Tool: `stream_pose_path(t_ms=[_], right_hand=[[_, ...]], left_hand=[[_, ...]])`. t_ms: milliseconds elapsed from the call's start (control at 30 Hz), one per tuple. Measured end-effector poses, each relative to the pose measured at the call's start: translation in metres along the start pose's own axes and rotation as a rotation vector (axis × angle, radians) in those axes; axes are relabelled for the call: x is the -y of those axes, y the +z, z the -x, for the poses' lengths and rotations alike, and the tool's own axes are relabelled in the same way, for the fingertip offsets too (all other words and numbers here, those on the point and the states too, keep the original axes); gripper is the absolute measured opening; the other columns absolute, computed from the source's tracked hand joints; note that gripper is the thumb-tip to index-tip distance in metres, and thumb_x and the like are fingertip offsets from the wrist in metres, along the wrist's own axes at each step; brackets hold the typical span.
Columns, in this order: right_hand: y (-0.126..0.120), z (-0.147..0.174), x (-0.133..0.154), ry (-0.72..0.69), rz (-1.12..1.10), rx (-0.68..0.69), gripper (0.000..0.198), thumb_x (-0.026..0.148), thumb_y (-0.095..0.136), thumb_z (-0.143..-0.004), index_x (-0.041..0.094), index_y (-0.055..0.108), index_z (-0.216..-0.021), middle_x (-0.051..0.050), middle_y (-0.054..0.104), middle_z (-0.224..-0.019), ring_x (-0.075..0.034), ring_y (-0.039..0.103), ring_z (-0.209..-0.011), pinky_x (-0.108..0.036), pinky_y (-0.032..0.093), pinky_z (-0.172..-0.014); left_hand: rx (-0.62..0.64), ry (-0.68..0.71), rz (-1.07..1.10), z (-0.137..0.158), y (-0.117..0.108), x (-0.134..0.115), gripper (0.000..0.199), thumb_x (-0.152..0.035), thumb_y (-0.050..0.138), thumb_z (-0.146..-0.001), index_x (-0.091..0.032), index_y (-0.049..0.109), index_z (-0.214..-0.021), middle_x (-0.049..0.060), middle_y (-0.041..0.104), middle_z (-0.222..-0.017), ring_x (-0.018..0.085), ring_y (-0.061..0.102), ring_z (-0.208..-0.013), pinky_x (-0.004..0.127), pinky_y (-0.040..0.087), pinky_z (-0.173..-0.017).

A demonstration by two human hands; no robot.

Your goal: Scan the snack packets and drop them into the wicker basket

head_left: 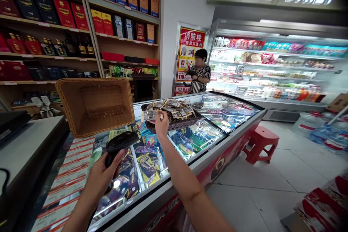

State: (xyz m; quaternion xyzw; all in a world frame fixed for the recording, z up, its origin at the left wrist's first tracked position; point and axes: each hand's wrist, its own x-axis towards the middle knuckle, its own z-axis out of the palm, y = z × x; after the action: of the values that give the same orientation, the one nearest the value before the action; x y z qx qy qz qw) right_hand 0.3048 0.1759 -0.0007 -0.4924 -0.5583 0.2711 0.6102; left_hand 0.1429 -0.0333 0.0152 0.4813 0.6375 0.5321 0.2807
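"What is held?"
"Nearest, a black scanner (121,142) is gripped by the left hand (103,170) above the freezer (231,137); farther right, a packet (148,116) is pinched by the right hand (161,123) at the dark basket's (182,123) left end."
"And far off?"
"A person (201,74) is seen by the poster (188,36)."

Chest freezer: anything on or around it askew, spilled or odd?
Mildly: the tan wicker basket at the picture's left is tipped, mouth facing the camera, whereas the dark wicker basket of packets opens upward. Possibly deliberate. No obvious spill or damage.
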Motion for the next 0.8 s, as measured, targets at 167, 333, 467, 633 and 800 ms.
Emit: stream_pose_path(t_ms=[167,333,467,633,800], right_hand=[[-0.030,-0.049,0.012,0.070,0.051,-0.254,0.038,0.032,0.043,-0.100,0.017,0.055,-0.133,-0.021,0.062,-0.136,-0.029,0.066,-0.119,-0.037,0.055,-0.092],[-0.042,-0.094,0.012,0.129,0.274,-0.327,0.033,0.026,0.043,-0.099,0.017,0.058,-0.127,-0.021,0.066,-0.129,-0.032,0.061,-0.122,-0.041,0.049,-0.096],[-0.043,-0.100,-0.001,0.153,0.540,-0.241,0.021,0.031,0.058,-0.095,0.016,0.069,-0.106,-0.026,0.056,-0.143,-0.041,0.046,-0.138,-0.050,0.042,-0.107],[-0.048,-0.088,-0.011,0.085,0.581,-0.252,0.025,0.031,0.057,-0.097,0.014,0.069,-0.111,-0.027,0.052,-0.141,-0.042,0.044,-0.136,-0.058,0.039,-0.111],[-0.013,-0.055,0.003,-0.192,0.540,-0.261,0.029,0.025,0.046,-0.101,0.016,0.065,-0.122,-0.022,0.054,-0.140,-0.036,0.044,-0.136,-0.054,0.037,-0.114]], left_hand=[[-0.091,0.004,0.019,0.007,-0.014,0.005,0.057,-0.076,0.072,-0.075,-0.022,0.060,-0.065,-0.002,0.055,-0.052,0.012,0.047,-0.045,0.024,0.041,-0.044],[-0.135,0.001,0.027,0.008,-0.022,0.006,0.057,-0.078,0.070,-0.074,-0.023,0.058,-0.064,-0.002,0.053,-0.052,0.014,0.046,-0.045,0.026,0.042,-0.043],[-0.127,0.002,0.049,0.009,-0.027,0.010,0.056,-0.077,0.071,-0.074,-0.023,0.058,-0.064,-0.002,0.053,-0.053,0.014,0.045,-0.044,0.026,0.041,-0.043],[-0.118,-0.018,0.047,0.012,-0.028,0.012,0.057,-0.078,0.071,-0.074,-0.023,0.058,-0.064,-0.002,0.052,-0.052,0.015,0.046,-0.045,0.028,0.041,-0.044],[-0.125,-0.090,0.130,0.016,-0.032,0.021,0.059,-0.079,0.074,-0.072,-0.022,0.059,-0.066,-0.002,0.052,-0.051,0.014,0.046,-0.046,0.027,0.041,-0.044]])
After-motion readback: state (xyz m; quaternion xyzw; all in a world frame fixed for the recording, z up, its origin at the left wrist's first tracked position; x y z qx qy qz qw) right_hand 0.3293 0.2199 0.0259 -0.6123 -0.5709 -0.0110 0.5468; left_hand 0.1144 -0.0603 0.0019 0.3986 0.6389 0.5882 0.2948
